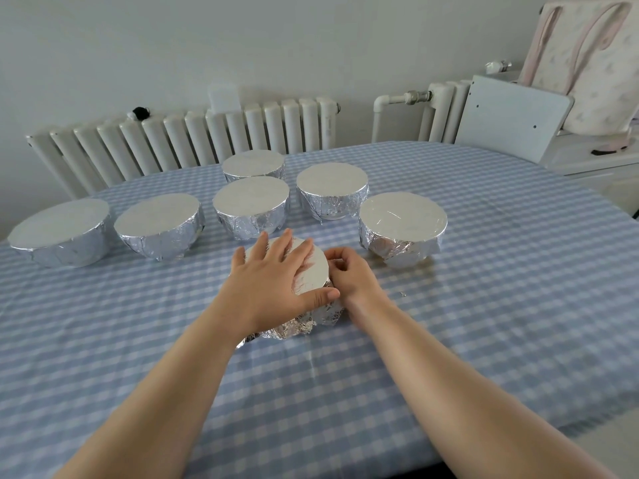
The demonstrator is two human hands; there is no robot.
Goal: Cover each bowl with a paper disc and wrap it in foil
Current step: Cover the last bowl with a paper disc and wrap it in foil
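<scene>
Foil crumples loosely under the nearest bowl mid-table, where my left hand presses flat on its top and my right hand pinches the side wrap; I judge a hard tug could tear it.

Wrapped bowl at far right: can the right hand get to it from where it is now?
Probably yes. The right hand pinches foil on the near bowl; only bare tablecloth lies between it and the far-right bowl, once it lets go.
</scene>
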